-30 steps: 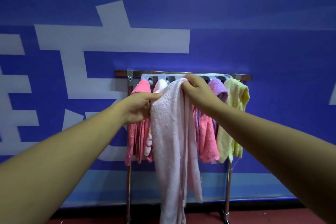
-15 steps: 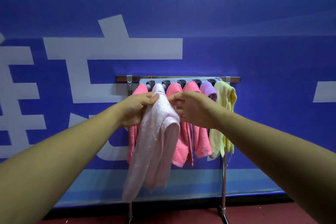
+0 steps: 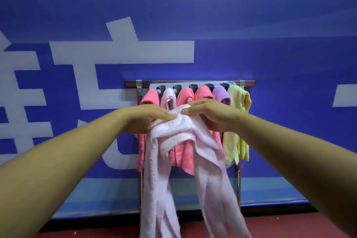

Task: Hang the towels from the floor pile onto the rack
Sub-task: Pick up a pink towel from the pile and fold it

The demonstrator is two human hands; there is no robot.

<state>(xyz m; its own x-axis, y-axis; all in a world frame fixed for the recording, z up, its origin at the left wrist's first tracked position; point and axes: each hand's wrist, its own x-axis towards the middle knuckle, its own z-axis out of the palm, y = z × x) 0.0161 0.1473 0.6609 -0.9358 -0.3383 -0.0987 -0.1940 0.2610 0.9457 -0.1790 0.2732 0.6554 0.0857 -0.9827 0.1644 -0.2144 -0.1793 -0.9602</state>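
- Gripping a towel (image 3: 179,131) by its bunched top, the left hand (image 3: 146,120) and right hand (image 3: 210,116) sit close together in front of the rack (image 3: 249,83), their fingertips nearly meeting over the cloth.
- The left hand has its fingers curled round the left side of the bunch, with the thumb lying on top.
- The right hand is curled round the right side in the same way, its thumb laid along the upper edge.
- The towel, pale pink, hangs in the air lower than the hooks and in front of the hung ones.
- It droops in two long tails, one under each hand, with a folded band sagging between them. The tails run out of the bottom of the view, so I cannot tell whether they reach the floor (image 3: 270,226).
- A grey hook strip (image 3: 184,84) runs just under the rack's brown top bar.
- Six pieces hang from it side by side. From the left they are a pink towel (image 3: 149,96), a whitish towel (image 3: 169,98), a coral towel (image 3: 185,94), a second coral towel (image 3: 203,92), a purple towel (image 3: 221,94) and a yellow towel (image 3: 238,106).
- The hands hide the middles of most of them.
- The rack stands on thin metal legs (image 3: 239,189) against a blue wall (image 3: 289,25) painted with big white lettering; the floor is red.
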